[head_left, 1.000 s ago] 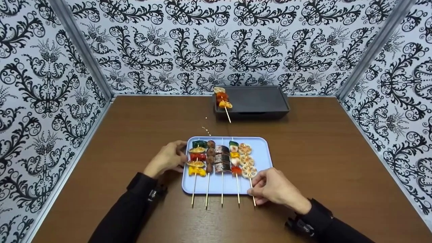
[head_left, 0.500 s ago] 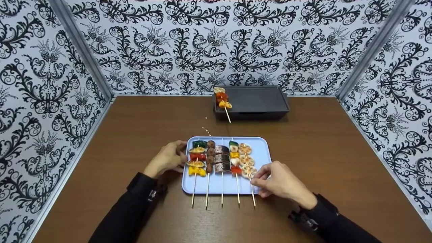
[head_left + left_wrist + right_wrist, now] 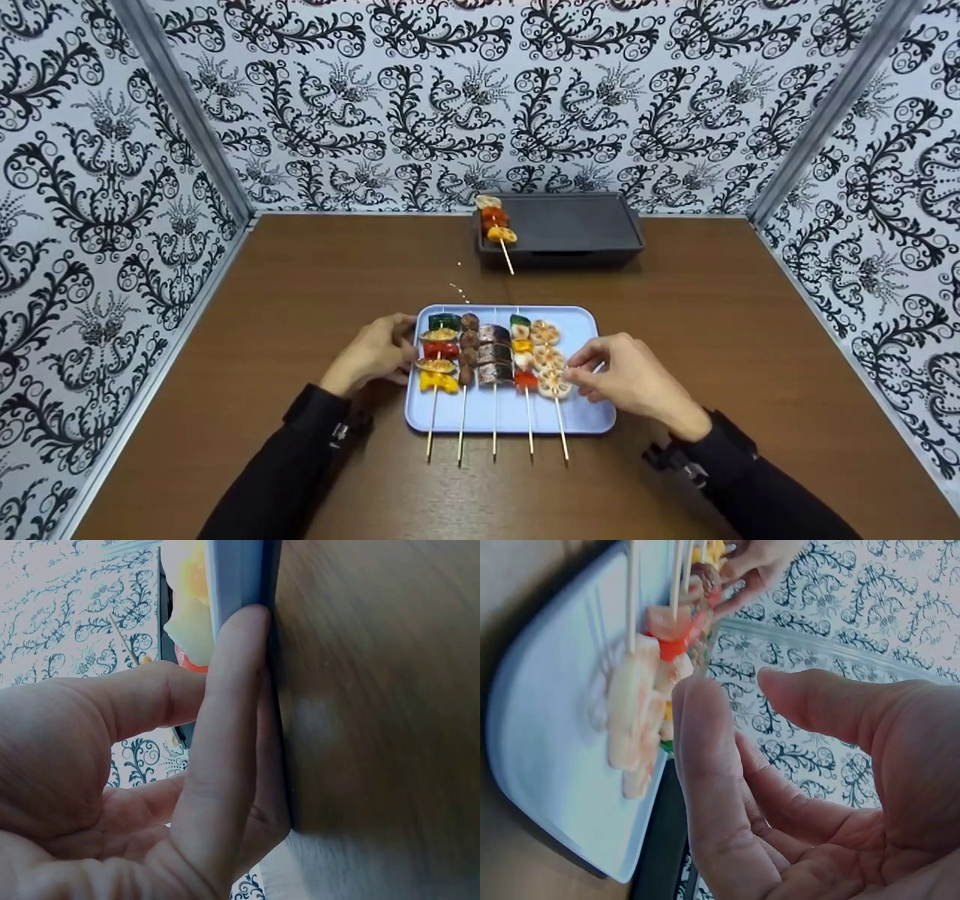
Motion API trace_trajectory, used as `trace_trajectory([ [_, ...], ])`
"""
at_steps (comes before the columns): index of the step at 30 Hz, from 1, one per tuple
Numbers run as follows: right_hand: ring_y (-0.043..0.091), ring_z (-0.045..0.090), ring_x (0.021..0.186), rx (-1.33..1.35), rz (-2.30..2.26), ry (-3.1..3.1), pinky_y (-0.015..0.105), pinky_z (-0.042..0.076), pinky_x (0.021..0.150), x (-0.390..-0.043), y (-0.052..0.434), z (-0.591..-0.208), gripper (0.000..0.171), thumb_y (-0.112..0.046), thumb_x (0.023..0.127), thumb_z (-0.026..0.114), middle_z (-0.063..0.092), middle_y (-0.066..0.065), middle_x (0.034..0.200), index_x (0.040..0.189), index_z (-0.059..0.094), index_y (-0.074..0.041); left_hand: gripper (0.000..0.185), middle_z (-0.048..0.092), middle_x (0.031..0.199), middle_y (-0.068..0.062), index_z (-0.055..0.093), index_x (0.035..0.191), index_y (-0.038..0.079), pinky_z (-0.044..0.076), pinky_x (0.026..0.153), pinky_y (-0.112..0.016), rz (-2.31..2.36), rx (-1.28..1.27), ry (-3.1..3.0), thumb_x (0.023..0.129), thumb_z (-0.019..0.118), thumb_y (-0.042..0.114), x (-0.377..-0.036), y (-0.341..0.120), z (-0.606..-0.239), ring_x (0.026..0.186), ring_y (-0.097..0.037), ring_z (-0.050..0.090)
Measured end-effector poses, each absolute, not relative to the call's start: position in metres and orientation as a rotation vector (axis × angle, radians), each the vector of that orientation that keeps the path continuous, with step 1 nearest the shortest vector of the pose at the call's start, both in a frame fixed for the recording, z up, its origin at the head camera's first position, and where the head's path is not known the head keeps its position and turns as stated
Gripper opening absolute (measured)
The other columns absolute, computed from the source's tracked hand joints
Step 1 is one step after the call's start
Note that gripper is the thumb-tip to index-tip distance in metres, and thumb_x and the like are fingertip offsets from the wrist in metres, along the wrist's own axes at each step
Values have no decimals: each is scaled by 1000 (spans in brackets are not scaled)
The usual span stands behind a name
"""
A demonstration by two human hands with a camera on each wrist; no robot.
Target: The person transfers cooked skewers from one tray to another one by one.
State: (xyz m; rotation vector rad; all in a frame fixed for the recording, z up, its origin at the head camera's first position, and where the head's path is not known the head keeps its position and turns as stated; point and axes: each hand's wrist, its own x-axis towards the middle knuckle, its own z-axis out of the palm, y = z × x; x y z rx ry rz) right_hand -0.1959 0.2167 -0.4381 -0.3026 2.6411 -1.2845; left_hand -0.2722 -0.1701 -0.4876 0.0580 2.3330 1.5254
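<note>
A pale blue tray [image 3: 585, 420] lies on the table with several food skewers side by side. At its left edge my left hand [image 3: 371, 352] holds the rim; in the left wrist view its fingers [image 3: 232, 712] lie along the tray's side, the thumb tip hidden behind one. My right hand [image 3: 630, 375] hovers beside the lotus root skewer [image 3: 553, 384] at the right end. In the right wrist view, thumb and fingertips stand apart with nothing between them. Next to that skewer is a mixed one with red pieces [image 3: 526, 380], then a fish skewer [image 3: 495, 373].
A dark grey grill [image 3: 566, 221] stands at the back, with one skewer [image 3: 501, 234] at its left end, its stick overhanging the front. Small white crumbs [image 3: 459, 291] are on the wooden table [image 3: 337, 277] behind the tray. Patterned walls [image 3: 480, 105] enclose the back and sides.
My right hand has let go of the lotus root skewer's stick and moved up and slightly right, alongside the lotus slices. My left hand and the tray look unmoved.
</note>
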Motion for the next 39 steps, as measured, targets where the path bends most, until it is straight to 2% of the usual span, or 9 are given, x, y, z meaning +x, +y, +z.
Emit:
trace_trajectory([
  [4, 21, 74, 68, -333, -1277, 2693, 38, 66, 62, -205, 219, -433, 22, -29, 93, 81, 73, 5, 87, 100, 78, -9, 66, 65, 96, -20, 49, 153, 5, 67, 62, -43, 1518, 72, 2358, 91, 66, -8, -273, -169, -487, 74, -29, 71],
  [13, 23, 74, 73, -348, -1300, 2764, 34, 66, 63, -233, 219, -423, 17, -25, 95, 80, 75, 4, 89, 104, 78, -11, 64, 64, 95, -19, 50, 152, 5, 67, 60, -41, 1499, 63, 2386, 91, 66, -8, -272, -169, -488, 74, -28, 71],
  [20, 28, 76, 80, -311, -1352, 2747, 33, 67, 67, -263, 219, -416, 23, -28, 98, 76, 76, 10, 96, 111, 76, -9, 68, 63, 103, -20, 47, 155, 7, 68, 64, -41, 1489, 39, 2363, 91, 66, -8, -273, -169, -488, 79, -30, 71],
  [25, 33, 77, 86, -298, -1356, 2735, 32, 67, 68, -282, 218, -412, 23, -28, 99, 75, 76, 12, 102, 113, 75, -10, 68, 64, 101, -20, 48, 155, 7, 68, 64, -42, 1496, 40, 2361, 91, 67, -8, -274, -168, -490, 78, -30, 71],
  [30, 28, 77, 85, -298, -1339, 2749, 31, 67, 69, -300, 213, -407, 24, -28, 99, 74, 76, 14, 102, 113, 74, -8, 67, 63, 101, -20, 49, 154, 8, 68, 64, -42, 1495, 35, 2363, 91, 67, -8, -274, -168, -489, 78, -30, 70],
  [36, 34, 76, 92, -283, -1429, 2685, 37, 67, 76, -317, 207, -404, 26, -27, 100, 74, 74, 21, 105, 113, 74, -4, 66, 64, 97, -19, 50, 153, 6, 67, 60, -43, 1510, 66, 2376, 91, 66, -10, -273, -169, -489, 74, -30, 69],
  [39, 35, 76, 92, -275, -1444, 2669, 37, 67, 76, -326, 205, -404, 28, -27, 100, 74, 73, 22, 105, 114, 73, -4, 66, 64, 95, -19, 50, 153, 5, 67, 59, -43, 1510, 74, 2387, 91, 66, -10, -272, -169, -489, 72, -30, 69],
])
